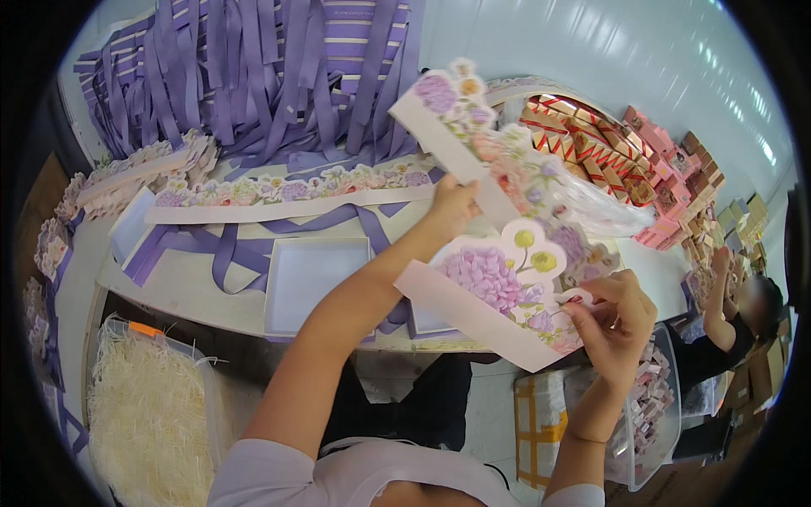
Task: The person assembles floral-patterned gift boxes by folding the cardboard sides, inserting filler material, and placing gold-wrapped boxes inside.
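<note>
On the pale desk (190, 280): a long flowered paper strip (291, 199) laid lengthwise, loops of purple ribbon (226, 249) just in front, an open white box (308, 275) near the front edge, a pile of flowered strips (165, 167) toward the back left.

Looks down and forward from head height, close above left hand (456, 205) and right hand (621, 317); reaches across worktable (190, 286) to pale wall (541, 42); curves toward margins, seemingly soft at far right.
</note>
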### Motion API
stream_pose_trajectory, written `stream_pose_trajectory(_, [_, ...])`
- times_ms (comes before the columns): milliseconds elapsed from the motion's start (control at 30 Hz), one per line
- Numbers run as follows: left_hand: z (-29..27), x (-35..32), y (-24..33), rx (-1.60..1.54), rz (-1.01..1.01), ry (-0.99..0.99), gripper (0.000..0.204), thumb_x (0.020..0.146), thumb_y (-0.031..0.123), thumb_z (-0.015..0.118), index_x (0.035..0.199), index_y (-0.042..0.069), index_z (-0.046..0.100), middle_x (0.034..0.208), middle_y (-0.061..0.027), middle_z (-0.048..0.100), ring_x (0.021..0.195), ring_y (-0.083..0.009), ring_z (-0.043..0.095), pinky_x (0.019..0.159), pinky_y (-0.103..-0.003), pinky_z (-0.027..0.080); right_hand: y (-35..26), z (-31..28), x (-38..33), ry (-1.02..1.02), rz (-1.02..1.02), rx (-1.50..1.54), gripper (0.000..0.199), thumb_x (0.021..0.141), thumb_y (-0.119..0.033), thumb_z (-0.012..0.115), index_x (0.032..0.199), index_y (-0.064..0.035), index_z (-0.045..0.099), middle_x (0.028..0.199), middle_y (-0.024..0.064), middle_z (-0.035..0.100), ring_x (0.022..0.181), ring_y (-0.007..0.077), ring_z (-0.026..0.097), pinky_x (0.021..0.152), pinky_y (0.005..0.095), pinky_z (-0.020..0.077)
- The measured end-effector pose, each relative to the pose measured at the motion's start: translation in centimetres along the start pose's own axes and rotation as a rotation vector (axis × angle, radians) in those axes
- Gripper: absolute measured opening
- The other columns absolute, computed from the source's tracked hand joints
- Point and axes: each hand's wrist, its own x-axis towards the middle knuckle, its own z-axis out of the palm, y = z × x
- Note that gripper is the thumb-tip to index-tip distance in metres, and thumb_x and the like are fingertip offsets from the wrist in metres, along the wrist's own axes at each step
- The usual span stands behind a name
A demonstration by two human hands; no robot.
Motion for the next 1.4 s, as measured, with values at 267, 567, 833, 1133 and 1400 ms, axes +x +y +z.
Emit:
stream_pose_trajectory(267, [2.2,-3.1,-0.6,0.107,-0.044,-0.143,0.026,0.083,0.005,0.049,0.108,0.003,0.048,0.098,-0.0062,0.055,0.087,-0.0150,0.056,0.072,-0.029,0.049,-1.1,1.7,0.4,0.155,0.192,0.098,0.029,0.063,0.002,0.069,0.090,0.0018,0.059,0.065,0.0034,0.046,0.052,0.0079,0.039,0.043,0.0183,0.0320])
stream_pose_trajectory(567, [-2.1,-4.7,5.6,0.649,0.289,-0.046,0.028,0.083,0.010,0.051,0.110,0.001,0.046,0.096,-0.0055,0.055,0.085,-0.0151,0.057,0.072,-0.027,0.049,12.0,-2.2,-2.8,0.432,0.224,0.824,0.036,0.081,-0.020,0.053,0.112,-0.0012,0.047,0.094,0.0040,0.050,0.083,0.0108,0.046,0.073,0.0262,0.0354])
stream_pose_trajectory(833, [-2.4,-7.8,7.9,0.183,0.550,0.356,0.031,0.083,0.005,0.047,0.113,0.001,0.041,0.104,-0.0073,0.050,0.088,-0.0132,0.055,0.071,-0.026,0.048,10.2,4.8,-8.4,1.035,0.530,1.150,0.055,0.086,-0.037,0.032,0.133,-0.0095,0.025,0.135,0.0105,0.028,0.121,0.0302,0.029,0.097,0.0531,0.0223])
stream_pose_trajectory(1133, [-1.7,-11.7,6.8,-0.013,0.507,0.342,0.032,0.084,0.002,0.047,0.115,0.002,0.040,0.109,-0.0088,0.051,0.098,-0.0196,0.053,0.083,-0.033,0.046,4.4,8.8,-5.5,1.123,0.570,0.857,0.049,0.087,-0.039,0.041,0.127,-0.0158,0.024,0.128,0.0147,0.029,0.118,0.0326,0.032,0.092,0.0542,0.0294])
stream_pose_trajectory(1400, [-4.2,-16.2,5.5,-0.482,0.074,0.069,0.041,0.088,0.040,0.040,0.113,0.008,0.046,0.082,-0.0039,0.053,0.072,-0.0183,0.052,0.070,-0.032,0.045,15.4,7.4,-4.2,1.077,0.959,1.775,0.019,0.088,-0.015,0.040,0.104,-0.0058,0.046,0.104,0.0080,0.051,0.099,0.0228,0.049,0.086,0.0388,0.0414])
